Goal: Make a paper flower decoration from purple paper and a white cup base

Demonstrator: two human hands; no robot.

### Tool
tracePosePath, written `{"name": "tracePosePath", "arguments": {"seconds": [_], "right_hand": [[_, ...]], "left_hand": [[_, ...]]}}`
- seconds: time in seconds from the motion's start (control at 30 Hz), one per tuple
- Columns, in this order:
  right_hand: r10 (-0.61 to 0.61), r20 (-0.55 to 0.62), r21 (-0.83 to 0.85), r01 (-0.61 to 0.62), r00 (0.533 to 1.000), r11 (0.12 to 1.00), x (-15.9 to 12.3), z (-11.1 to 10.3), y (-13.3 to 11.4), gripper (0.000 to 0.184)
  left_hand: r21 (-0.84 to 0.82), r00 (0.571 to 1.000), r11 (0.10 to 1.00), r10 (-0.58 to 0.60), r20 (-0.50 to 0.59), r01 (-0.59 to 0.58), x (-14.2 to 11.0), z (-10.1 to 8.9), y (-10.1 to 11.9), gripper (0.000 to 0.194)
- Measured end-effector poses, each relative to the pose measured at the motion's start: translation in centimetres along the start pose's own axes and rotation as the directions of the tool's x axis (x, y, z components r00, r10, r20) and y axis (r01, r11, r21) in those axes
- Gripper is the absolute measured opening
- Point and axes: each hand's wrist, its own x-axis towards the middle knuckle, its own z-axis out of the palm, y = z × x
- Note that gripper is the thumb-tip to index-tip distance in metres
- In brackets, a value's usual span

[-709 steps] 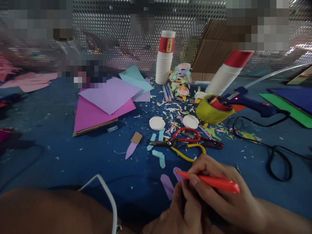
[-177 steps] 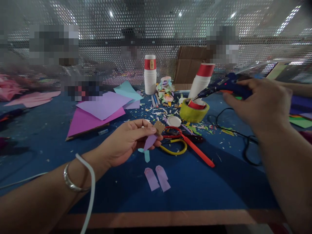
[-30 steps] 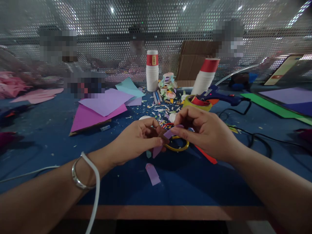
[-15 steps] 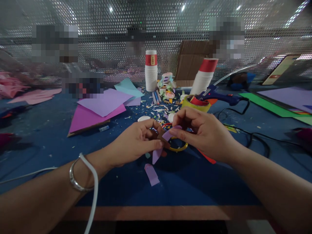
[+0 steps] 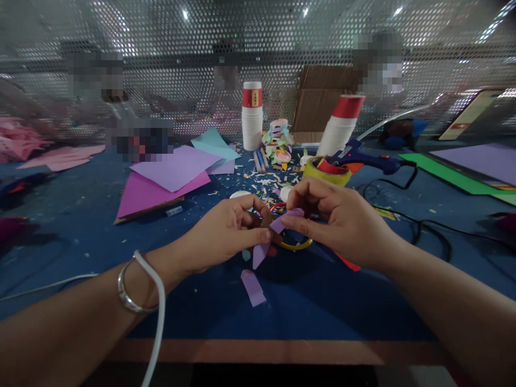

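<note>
A narrow strip of purple paper (image 5: 279, 224) is stretched between my two hands, above the table. My left hand (image 5: 237, 226) pinches its lower part between thumb and fingers, and a pointed end hangs below the thumb. With thumb and forefinger, my right hand (image 5: 318, 212) grips the upper end, which looks curled. Behind the fingers, partly hidden, are scissors with a yellow handle loop (image 5: 296, 246) and a red one. A second short purple paper piece (image 5: 253, 288) lies flat on the table just below my hands.
A yellow tape roll (image 5: 328, 171) with a blue glue gun (image 5: 365, 157) resting on it stands beyond my right hand. Farther back are paper cup stacks (image 5: 252, 126) and paper scraps. Coloured sheets (image 5: 175, 166) lie left. The gun's black cable (image 5: 427, 223) winds across the right side.
The whole view has shifted slightly, so everything appears a little farther right. Both hands keep the same hold on the purple strip.
</note>
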Motion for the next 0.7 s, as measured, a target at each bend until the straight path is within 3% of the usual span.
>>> {"name": "tracePosePath", "arguments": {"seconds": [0.7], "right_hand": [[-0.025,0.025,-0.038,0.026,0.999,0.999,-0.01,0.0,-0.08,0.012]], "left_hand": [[0.059,0.999,0.998,-0.021,0.041,0.019,0.07,-0.07,-0.44,0.016]]}}
